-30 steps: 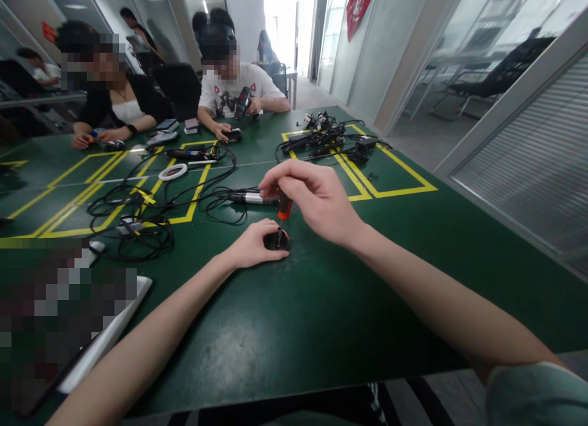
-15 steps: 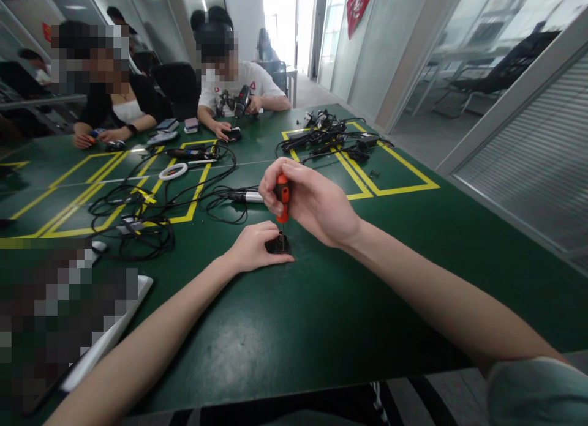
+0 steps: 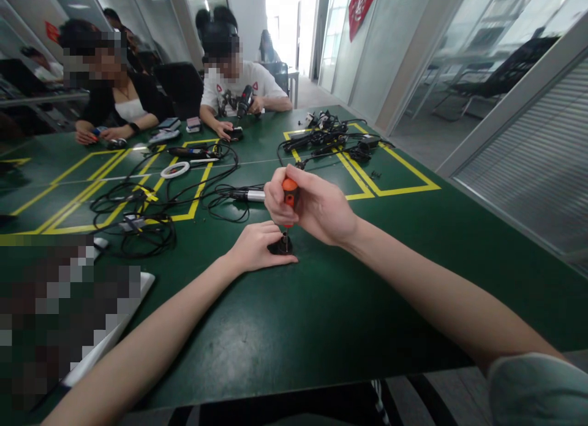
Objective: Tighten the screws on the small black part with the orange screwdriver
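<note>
My right hand (image 3: 316,202) is closed around the orange and black handle of a screwdriver (image 3: 290,186). Its thin metal shaft points straight down into a small black part (image 3: 283,246) on the green tabletop. My left hand (image 3: 257,247) grips that part from the left, its thumb along the near side and its fingers along the far side. Much of the black part is hidden by my fingers, so its exact kind cannot be made out. The screwdriver's tip meets the part, though a screw under it is too small to see.
Behind my hands lie a silver-and-black cylinder (image 3: 252,195) and tangled black cables (image 3: 133,230). A white ring (image 3: 175,169) and a heap of black devices (image 3: 321,135) sit farther off. A blurred-out white-edged device (image 3: 133,297) is at left. Across the table a person (image 3: 243,83) holds a power driver.
My right hand and the screwdriver have shifted slightly down in the picture, and the fingers have turned a little around the handle. My left hand keeps its hold on the black part.
</note>
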`<state>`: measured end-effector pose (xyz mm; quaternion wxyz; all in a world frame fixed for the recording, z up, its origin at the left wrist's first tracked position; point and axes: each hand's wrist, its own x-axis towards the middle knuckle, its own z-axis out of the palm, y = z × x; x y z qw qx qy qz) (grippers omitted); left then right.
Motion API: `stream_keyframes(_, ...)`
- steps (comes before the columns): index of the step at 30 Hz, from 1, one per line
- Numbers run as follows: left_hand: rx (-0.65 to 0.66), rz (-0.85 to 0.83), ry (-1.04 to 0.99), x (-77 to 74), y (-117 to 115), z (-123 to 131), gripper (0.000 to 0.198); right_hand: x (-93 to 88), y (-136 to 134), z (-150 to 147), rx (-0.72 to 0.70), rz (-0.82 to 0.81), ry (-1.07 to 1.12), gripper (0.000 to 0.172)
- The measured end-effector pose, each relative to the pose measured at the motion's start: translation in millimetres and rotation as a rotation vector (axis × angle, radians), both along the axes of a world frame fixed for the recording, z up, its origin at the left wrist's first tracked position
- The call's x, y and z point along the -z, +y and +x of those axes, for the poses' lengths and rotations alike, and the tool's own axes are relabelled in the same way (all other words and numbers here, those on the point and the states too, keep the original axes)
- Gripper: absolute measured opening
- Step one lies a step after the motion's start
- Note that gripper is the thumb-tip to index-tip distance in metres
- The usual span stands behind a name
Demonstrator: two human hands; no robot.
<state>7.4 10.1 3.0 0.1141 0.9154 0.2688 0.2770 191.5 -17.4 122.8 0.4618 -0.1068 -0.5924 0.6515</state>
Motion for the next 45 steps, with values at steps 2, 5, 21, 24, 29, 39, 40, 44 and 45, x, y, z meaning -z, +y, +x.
stream_keyframes(2, -0.013, 0.016, 0.009, -0.8, 0, 1, 0.044, 1.4, -2, 0, -0.029, -0.028, 0.021, 0.046)
stream_keyframes(5, -0.009, 0.056, 0.011, -1.7, -1, 2, 0.045, 3.4, -4, 0, -0.082, -0.030, 0.058, 0.038)
stream_keyframes(21, 0.047, 0.184, -0.040, 1.0, 0, 4, 0.046, 5.2, -4, 0, -0.086, -0.049, 0.060, 0.033)
stream_keyframes(24, 0.015, 0.191, -0.017, 3.0, 0, 4, 0.047, 3.8, -1, 1, -0.068, -0.012, 0.047, 0.040)
stream_keyframes(29, -0.012, 0.173, 0.031, 9.1, 2, 5, 0.048, 2.9, -6, 2, -0.085, -0.039, 0.054, 0.052)
stream_keyframes(39, -0.028, 0.204, 0.075, 4.4, 0, 8, 0.053, 1.4, -1, 7, -0.019, 0.036, 0.020, 0.031)
stream_keyframes(40, -0.025, 0.189, 0.085, 4.1, 0, 8, 0.054, 0.2, 0, 7, -0.004, 0.039, 0.015, 0.032)
stream_keyframes(44, 0.001, 0.082, 0.127, 4.5, 1, 9, 0.052, -1.0, -4, 5, 0.018, 0.009, -0.006, 0.044)
stream_keyframes(45, 0.007, 0.059, 0.135, 4.7, 2, 8, 0.051, -0.1, -5, 4, 0.013, 0.001, -0.005, 0.045)
